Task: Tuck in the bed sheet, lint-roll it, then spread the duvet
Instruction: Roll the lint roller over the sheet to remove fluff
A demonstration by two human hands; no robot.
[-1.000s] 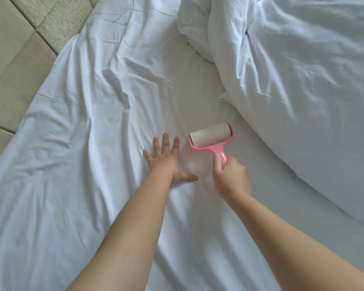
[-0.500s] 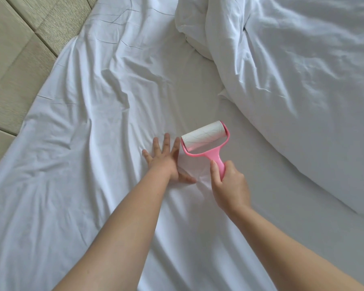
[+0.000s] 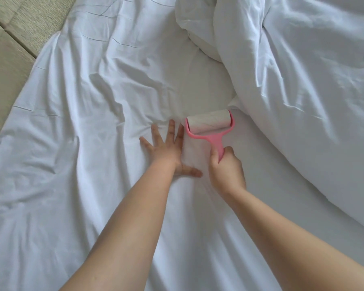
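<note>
A wrinkled white bed sheet (image 3: 76, 156) covers the mattress and fills most of the view. My left hand (image 3: 166, 148) lies flat on it with the fingers spread, pressing the cloth down. Just to its right, my right hand (image 3: 225, 171) grips the pink handle of a lint roller (image 3: 209, 122), whose white roll rests on the sheet beside my left fingertips. The white duvet (image 3: 303, 80) lies bunched up along the right side and top of the bed, with its edge close behind the roller.
A beige padded headboard or wall panel (image 3: 6, 66) borders the bed at the upper left. Deep creases run across the sheet to the left of my hands. The sheet between my forearms and the duvet lies smoother.
The roller has travelled forward over the sheet, away from me and toward the duvet's edge. My left hand has stayed flat in nearly the same place.
</note>
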